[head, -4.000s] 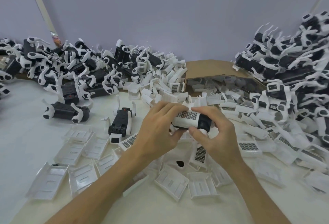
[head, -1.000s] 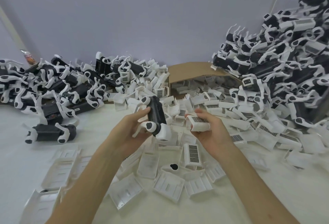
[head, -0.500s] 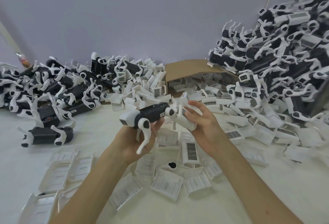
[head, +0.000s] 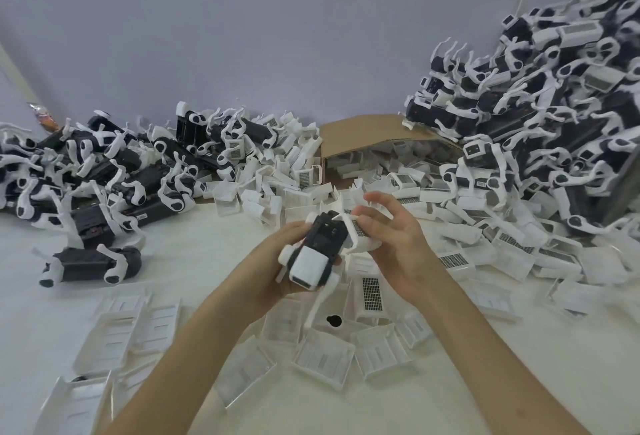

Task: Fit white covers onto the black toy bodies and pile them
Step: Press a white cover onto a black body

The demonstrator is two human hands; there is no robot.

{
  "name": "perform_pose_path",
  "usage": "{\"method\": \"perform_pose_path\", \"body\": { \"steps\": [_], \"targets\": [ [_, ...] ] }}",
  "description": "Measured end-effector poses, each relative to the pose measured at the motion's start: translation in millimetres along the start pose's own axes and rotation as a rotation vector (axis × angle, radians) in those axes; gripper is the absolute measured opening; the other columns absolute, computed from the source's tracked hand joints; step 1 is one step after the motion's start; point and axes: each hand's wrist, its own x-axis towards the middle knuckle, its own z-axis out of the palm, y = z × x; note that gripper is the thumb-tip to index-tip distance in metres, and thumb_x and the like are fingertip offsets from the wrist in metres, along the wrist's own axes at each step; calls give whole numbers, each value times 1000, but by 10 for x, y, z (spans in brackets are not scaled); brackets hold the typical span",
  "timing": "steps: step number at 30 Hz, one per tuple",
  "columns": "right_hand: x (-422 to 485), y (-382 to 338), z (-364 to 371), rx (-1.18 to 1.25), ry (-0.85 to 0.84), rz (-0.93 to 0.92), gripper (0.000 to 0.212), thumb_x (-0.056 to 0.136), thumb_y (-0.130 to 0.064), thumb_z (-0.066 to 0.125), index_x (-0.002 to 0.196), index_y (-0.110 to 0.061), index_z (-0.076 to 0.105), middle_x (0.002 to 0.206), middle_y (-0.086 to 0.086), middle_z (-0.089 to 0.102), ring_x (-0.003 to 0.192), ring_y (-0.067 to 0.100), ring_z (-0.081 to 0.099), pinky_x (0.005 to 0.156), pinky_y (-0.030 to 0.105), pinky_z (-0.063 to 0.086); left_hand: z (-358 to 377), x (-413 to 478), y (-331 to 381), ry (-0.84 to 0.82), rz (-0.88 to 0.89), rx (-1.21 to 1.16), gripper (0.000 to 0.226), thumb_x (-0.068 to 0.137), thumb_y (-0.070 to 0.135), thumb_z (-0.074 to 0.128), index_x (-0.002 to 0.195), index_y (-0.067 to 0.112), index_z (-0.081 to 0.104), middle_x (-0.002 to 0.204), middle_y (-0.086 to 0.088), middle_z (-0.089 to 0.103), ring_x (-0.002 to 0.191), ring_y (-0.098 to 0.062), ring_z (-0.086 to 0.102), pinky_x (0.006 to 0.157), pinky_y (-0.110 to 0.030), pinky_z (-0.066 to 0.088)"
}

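Towering in the far right corner of the bench (head: 194, 247), the pile (head: 540, 112) of finished toys is the biggest risk. Its face looks steep, and another toy dropped on it could start a slide down toward the bench middle.

The heap (head: 121, 171) of bare bodies along the far left edge has tangled legs, so lifting one could drag others along. The loose covers (head: 322, 362) by the near edge lie close under the forearms and could be swept off.

Above mid-bench, the left hand (head: 273, 272) has its grip clamped round the body (head: 323, 244). The right hand (head: 394, 247) pinches the cover (head: 360, 235) with the thumb, its other fingers splayed. The cover touches the body's right side and is not seated.

So light a grip could let the cover slip or go on skewed. The body's dangling leg (head: 318, 306) might snag.
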Motion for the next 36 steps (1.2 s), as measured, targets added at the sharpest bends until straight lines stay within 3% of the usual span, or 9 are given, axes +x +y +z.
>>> {"method": "perform_pose_path", "body": {
  "steps": [4, 8, 12, 18, 24, 29, 34, 36],
  "targets": [
    [-26, 2, 13, -252, -72, -73, 49, 67, -9, 82, 111, -12, 60, 92, 9, 74, 81, 22, 69, 70, 29, 56, 14, 14, -21, 128, 34, 200, 23, 100, 33, 56, 116, 21, 69, 98, -9, 73, 74, -14, 69, 51, -26, 53],
    [-59, 26, 33, -452, -110, -132, 41, 73, -9, 82, 109, -14, 63, 103, 10, 76, 89, 26, 67, 77, 37, 56, 41, -4, -34, 130, 19, 293, 24, 102, 34, 55, 119, 25, 68, 116, -14, 71, 86, -17, 68, 57, -27, 55],
    [-67, 62, 53, -770, -39, -223, 32, 75, -23, 83, 104, -23, 70, 107, -11, 72, 100, 9, 63, 84, 31, 46, 51, -9, -42, 121, 32, 320, 21, 101, 35, 56, 115, 32, 71, 113, -10, 74, 90, -19, 71, 60, -28, 57],
    [-63, 84, 53, -828, -12, -211, 27, 75, -32, 79, 99, -31, 70, 112, -13, 69, 110, 7, 61, 89, 28, 44, 54, 15, -37, 83, 49, 372, 28, 100, 47, 53, 120, 34, 68, 107, -4, 77, 96, -22, 74, 74, -35, 62],
    [-62, 103, 49, -839, -40, -191, 25, 80, -33, 80, 102, -31, 68, 107, -15, 70, 107, 6, 63, 92, 34, 47, 34, 27, -57, 77, 123, 370, 50, 82, 57, 67, 126, 34, 62, 108, 0, 77, 95, -21, 75, 77, -37, 63],
    [-56, 118, 55, -805, -44, -193, 20, 83, -36, 76, 100, -29, 69, 104, -10, 71, 103, 10, 65, 85, 31, 51, 9, 29, -47, 49, 144, 418, 50, 85, 61, 63, 129, 37, 61, 112, 4, 75, 99, -19, 74, 86, -41, 61],
    [-53, 146, 61, -848, -18, -194, 6, 90, -27, 73, 96, -25, 71, 102, -8, 71, 101, 12, 65, 90, 48, 54, 17, 40, -88, 59, 175, 481, 55, 81, 67, 63, 131, 45, 57, 126, 8, 68, 118, -16, 65, 103, -50, 51],
    [-57, 149, 66, -841, -7, -189, 4, 91, -25, 72, 95, -25, 72, 101, -8, 71, 101, 12, 65, 90, 49, 54, 30, 51, -102, 55, 176, 493, 50, 85, 65, 63, 131, 47, 55, 124, 8, 68, 113, -17, 66, 99, -47, 54]
  ]
}}
